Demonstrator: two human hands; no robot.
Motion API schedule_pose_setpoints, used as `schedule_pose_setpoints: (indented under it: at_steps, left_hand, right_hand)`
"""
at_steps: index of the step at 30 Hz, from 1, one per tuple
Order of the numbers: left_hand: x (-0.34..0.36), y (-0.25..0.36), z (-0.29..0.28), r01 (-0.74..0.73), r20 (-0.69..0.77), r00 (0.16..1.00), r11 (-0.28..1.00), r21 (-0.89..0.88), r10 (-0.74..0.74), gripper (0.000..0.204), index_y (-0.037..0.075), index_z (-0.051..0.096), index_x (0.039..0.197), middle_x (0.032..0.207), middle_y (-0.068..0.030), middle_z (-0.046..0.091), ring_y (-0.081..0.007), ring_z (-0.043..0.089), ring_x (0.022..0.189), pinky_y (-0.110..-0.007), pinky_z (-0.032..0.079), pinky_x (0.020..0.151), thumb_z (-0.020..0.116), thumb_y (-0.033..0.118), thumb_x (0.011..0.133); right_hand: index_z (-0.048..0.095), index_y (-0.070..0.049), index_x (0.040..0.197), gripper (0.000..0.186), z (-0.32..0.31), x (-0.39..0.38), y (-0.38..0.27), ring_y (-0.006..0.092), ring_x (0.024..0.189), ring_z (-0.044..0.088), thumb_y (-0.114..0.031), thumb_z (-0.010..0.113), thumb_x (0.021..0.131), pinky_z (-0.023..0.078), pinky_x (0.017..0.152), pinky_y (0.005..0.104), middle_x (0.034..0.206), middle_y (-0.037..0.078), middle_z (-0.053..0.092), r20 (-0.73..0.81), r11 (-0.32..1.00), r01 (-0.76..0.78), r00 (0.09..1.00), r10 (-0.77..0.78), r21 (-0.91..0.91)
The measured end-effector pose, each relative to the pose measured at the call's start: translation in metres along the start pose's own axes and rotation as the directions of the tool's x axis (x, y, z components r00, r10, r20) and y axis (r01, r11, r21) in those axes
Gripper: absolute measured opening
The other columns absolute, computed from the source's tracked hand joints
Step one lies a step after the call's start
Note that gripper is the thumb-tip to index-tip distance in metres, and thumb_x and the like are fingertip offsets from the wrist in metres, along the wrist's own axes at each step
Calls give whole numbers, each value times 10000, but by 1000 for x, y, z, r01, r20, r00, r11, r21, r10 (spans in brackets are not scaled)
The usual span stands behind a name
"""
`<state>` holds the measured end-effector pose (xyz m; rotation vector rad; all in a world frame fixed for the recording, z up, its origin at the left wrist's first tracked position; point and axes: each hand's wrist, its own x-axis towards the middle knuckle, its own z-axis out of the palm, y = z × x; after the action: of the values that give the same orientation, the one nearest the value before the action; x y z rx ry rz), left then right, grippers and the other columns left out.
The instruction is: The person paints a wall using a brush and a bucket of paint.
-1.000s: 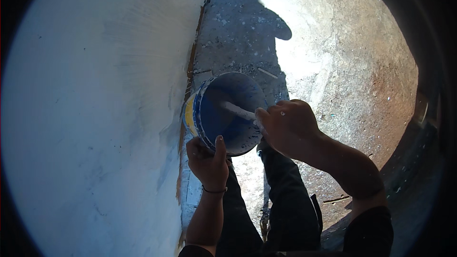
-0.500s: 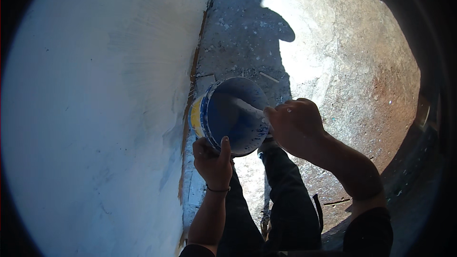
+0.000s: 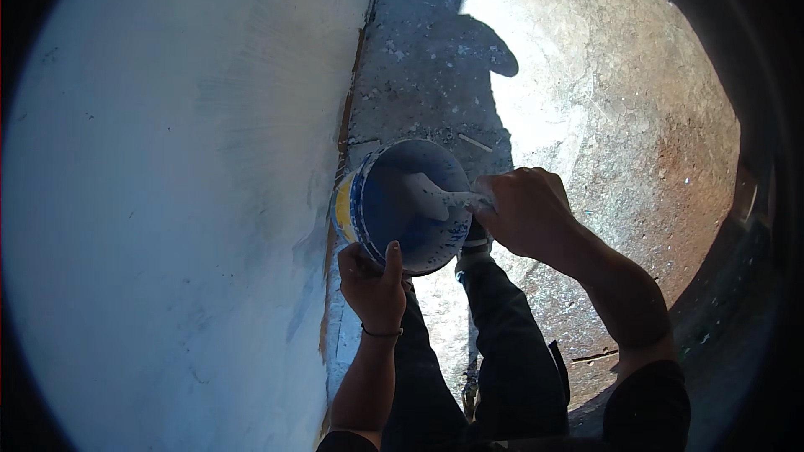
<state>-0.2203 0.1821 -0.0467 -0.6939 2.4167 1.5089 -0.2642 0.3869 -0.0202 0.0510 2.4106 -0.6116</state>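
Note:
A blue and yellow bucket (image 3: 345,205), splattered with paint round its rim, is tilted so that its open mouth faces me. My left hand (image 3: 373,280) grips the near rim, with the thumb over the edge and the fingers round the outside. In my right hand (image 3: 523,209) is the handle of a paintbrush (image 3: 430,197), closed on it at the bucket's right side. The brush's broad head, coated in whitish paint, points left into the bucket. Shadow makes the contents inside hard to make out.
A pale painted wall (image 3: 167,201) rises along my left, with a brown strip (image 3: 344,130) at its foot. Paint spots mark the shaded concrete floor (image 3: 419,59); sunlight falls farther right. My legs (image 3: 511,343) stand below the bucket. A small stick (image 3: 475,142) lies beyond it.
The brush has turned inside the bucket, so its broad head and handle now show more clearly. My right hand has shifted slightly right; my left hand keeps its hold.

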Motion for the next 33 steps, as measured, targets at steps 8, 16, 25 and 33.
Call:
schedule_pose_setpoints:
  at_steps: [8, 16, 25, 33]
  left_hand:
    - [5, 3, -5, 35, 18, 999, 999, 0, -35, 295, 24, 415, 898, 578, -58, 534, -100, 495, 373, -221, 376, 326, 668, 80, 757]
    - [10, -15, -48, -32, 12, 999, 999, 39, 31, 241, 4, 341, 904, 727, -96, 479, -123, 483, 397, -226, 401, 316, 543, 122, 845]
    - [-14, 26, -89, 109, -6, 994, 990, -86, -110, 293, -10, 355, 952, 730, -99, 495, -127, 502, 417, -226, 435, 344, 578, 118, 811]
    - [-36, 20, -98, 237, -22, 971, 971, 11, -237, 280, 0, 339, 948, 806, -111, 484, -146, 529, 470, -240, 461, 349, 561, 81, 798]
  right_hand:
    - [631, -13, 855, 279, 1, -2, 12, 275, 646, 614, -279, 608, 778, 465, 642, 379, 655, 144, 606, -19, 979, -131, 991, 135, 157]
    - [572, 9, 899, 232, 6, -47, 40, 92, 517, 485, -216, 565, 845, 391, 494, 241, 626, 55, 550, 149, 165, -172, 978, 146, 971]
    - [585, -13, 948, 246, 33, 8, 21, 152, 622, 555, -227, 566, 830, 420, 581, 282, 695, 81, 583, -71, 489, -98, 946, 315, 867]
    - [637, -3, 885, 328, 40, 114, 4, 244, 675, 614, -311, 636, 773, 462, 659, 345, 752, 147, 629, -189, 637, 53, 971, 148, 769]
